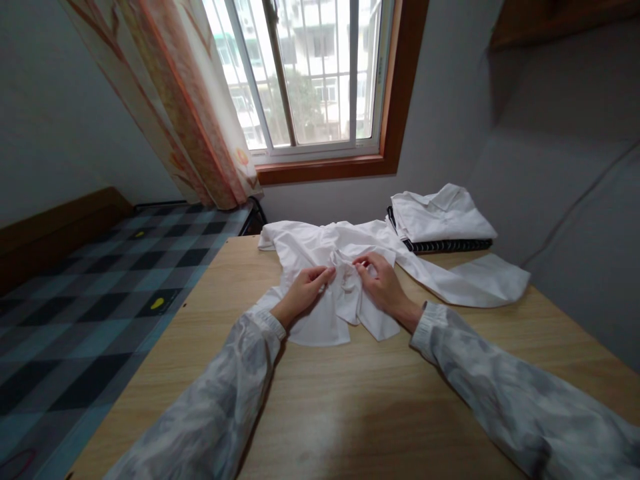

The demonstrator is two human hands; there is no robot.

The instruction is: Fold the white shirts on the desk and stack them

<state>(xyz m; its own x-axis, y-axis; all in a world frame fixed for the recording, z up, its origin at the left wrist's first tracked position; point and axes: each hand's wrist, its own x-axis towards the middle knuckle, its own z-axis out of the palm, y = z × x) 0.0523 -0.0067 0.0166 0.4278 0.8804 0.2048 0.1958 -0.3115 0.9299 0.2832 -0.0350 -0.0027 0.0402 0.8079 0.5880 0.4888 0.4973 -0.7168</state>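
A crumpled white shirt (310,250) lies spread on the wooden table (350,400), one sleeve stretched out to the right. My left hand (303,290) pinches a fold of the shirt's cloth near its middle. My right hand (383,283) grips the bunched cloth right beside it, fingertips almost meeting the left hand's. Both forearms wear pale grey patterned sleeves and rest over the near part of the table.
A folded white shirt (440,213) sits on a dark striped folded garment (450,245) at the table's far right. A bed with a checked cover (100,293) stands to the left. A window (310,73) and patterned curtain (190,113) are behind; a grey wall is at right.
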